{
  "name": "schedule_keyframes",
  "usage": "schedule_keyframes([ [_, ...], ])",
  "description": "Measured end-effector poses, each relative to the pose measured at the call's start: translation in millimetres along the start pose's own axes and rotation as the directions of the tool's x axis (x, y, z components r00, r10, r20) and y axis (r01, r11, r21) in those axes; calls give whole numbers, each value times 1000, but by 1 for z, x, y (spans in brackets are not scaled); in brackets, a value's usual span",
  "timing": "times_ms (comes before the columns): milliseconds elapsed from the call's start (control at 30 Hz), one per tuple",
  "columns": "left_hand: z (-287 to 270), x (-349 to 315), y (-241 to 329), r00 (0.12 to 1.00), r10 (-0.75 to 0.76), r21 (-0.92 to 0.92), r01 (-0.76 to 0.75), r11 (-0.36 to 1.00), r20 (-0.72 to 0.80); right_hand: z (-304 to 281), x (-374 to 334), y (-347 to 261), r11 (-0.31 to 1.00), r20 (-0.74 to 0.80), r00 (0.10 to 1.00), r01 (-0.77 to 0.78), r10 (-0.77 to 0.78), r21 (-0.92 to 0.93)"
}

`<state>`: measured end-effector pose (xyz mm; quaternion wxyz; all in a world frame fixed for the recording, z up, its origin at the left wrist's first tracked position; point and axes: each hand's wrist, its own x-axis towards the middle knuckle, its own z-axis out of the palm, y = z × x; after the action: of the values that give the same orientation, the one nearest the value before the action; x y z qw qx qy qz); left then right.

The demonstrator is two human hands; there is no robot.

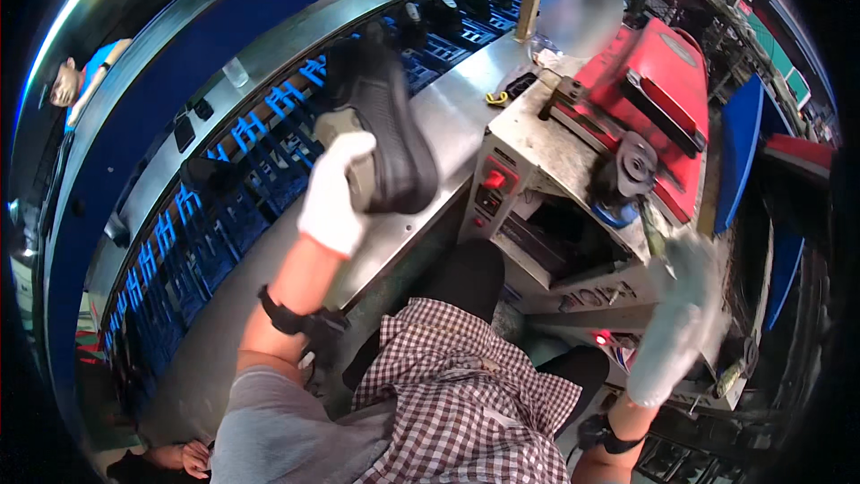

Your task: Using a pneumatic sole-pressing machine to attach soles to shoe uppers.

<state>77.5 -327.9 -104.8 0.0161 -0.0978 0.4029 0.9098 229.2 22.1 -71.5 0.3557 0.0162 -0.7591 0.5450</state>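
My left hand [336, 197], in a white glove, is closed around a black shoe [394, 134] with a beige-grey part at its side. The shoe is held up over the edge of the metal conveyor bench and is slightly smeared by motion. My right hand [676, 327], also gloved, is beside the front right corner of the machine. Motion blurs its fingers, and I cannot make out whether it holds anything. Close above it, a dark grey shoe-like piece [632, 166] sits at the front of the red-topped machine [649, 72].
A conveyor with blue racks [278, 103] curves along the left, carrying several dark shoes [443, 9] at the far end. The machine's panel has a red switch [494, 180]. Yellow-handled scissors [498, 99] lie on the bench. Another person [90, 81] is beyond the conveyor; someone's hand [194, 459] shows lower left.
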Motion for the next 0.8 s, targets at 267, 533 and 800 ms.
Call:
schedule_keyframes([
  [267, -147, 212, 66, 826, 434, 704, -64, 708, -361, -68, -10, 16, 933, -409, 909, -214, 82, -288],
  [533, -221, 277, 67, 743, 585, 911, 411, -15, -325, -42, -6, 31, 956, -367, 925, -196, 104, -221],
  [800, -250, 171, 119, 157, 913, 775, 593, 217, -376, -44, -18, 42, 952, -363, 925, -206, 113, -228],
])
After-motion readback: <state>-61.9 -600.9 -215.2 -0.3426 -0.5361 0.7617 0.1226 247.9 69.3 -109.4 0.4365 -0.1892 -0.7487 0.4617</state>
